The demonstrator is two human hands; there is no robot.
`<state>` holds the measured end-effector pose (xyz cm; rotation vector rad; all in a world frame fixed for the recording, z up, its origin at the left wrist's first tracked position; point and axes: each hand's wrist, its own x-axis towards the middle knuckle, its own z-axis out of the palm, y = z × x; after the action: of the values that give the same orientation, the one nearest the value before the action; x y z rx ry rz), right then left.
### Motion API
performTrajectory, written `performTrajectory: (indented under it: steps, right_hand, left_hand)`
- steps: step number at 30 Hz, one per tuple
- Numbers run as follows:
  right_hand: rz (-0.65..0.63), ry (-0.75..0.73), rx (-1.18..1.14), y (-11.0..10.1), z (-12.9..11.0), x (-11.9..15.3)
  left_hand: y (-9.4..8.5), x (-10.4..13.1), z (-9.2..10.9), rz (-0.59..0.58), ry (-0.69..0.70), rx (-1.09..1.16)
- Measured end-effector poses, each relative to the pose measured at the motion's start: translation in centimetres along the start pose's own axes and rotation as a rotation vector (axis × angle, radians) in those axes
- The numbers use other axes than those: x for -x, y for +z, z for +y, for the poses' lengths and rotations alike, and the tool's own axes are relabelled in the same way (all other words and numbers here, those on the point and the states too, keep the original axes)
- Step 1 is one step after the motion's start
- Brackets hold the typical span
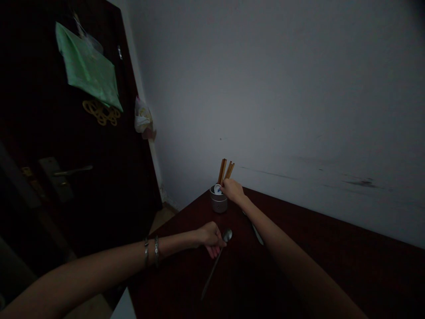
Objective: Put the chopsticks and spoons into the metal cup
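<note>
A grey metal cup (219, 204) stands near the table's far corner, holding several wooden chopsticks (222, 171) and a white spoon (218, 189) with a blue mark. My right hand (232, 190) is closed at the cup's rim, its fingers on the white spoon. Nearer to me, my left hand (212, 239) pinches a long metal spoon (211, 275) just below its bowl; the handle points toward me. Partly hidden by my right forearm, another metal utensil (257, 235) lies on the table.
The dark red table (292, 212) runs along a grey wall (265, 88). At the left is a dark door (96, 150) with a handle (73, 171) and a hanging green cloth (89, 71). A plastic bag (142, 117) hangs beside the door frame.
</note>
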<state>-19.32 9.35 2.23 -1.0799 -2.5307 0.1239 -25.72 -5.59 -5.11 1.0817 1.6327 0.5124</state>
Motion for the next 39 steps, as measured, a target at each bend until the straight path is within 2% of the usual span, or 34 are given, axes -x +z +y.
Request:
performTrajectory:
  steps: [11, 14, 17, 19, 21, 23, 24, 26, 29, 31, 35, 39]
  right_hand:
    - [0.097, 0.016, -0.112, -1.0, -0.1, -0.5]
    - [0.191, 0.019, -0.163, -2.5, 0.1, -1.0]
    - [0.340, 0.017, -0.220, -5.3, 0.6, -1.4]
    - [0.468, 0.014, -0.263, -7.8, 1.5, -1.3]
    - [0.581, 0.031, -0.332, -10.1, 2.8, -0.7]
    - [0.602, 0.057, -0.466, -11.5, 4.3, 0.3]
    - [0.548, 0.083, -0.547, -11.7, 5.1, 1.0]
    - [0.345, 0.134, -0.676, -11.1, 6.5, 2.6]
    - [-0.037, 0.171, -0.730, -7.7, 7.8, 5.3]
    - [-0.240, 0.172, -0.723, -4.7, 8.0, 7.0]
    - [-0.447, 0.153, -0.662, 0.1, 7.4, 9.4]
    - [-0.507, 0.159, -0.689, 2.1, 6.6, 10.2]
  left_hand:
    - [0.4, -0.1, 0.2, 0.012, -0.019, -0.094]
    - [0.6, -0.1, 0.3, -0.005, -0.019, -0.116]
    - [0.5, 0.3, 0.5, 0.013, -0.004, -0.187]
    - [0.0, 0.9, 1.1, 0.189, 0.130, -0.312]
    - [-1.2, 1.5, 2.0, 0.488, 0.368, -0.441]
    - [-3.0, 2.0, 3.4, 0.753, 0.583, -0.501]
    - [-4.0, 2.0, 4.2, 0.827, 0.652, -0.503]
    - [-6.3, 1.7, 5.8, 0.933, 0.738, -0.489]
    - [-9.4, -0.1, 7.8, 0.996, 0.762, -0.451]
    - [-10.8, -2.0, 8.6, 0.989, 0.710, -0.398]
    - [-11.3, -5.9, 9.3, 0.894, 0.560, -0.389]
    - [-9.7, -8.1, 9.9, 0.861, 0.500, -0.429]
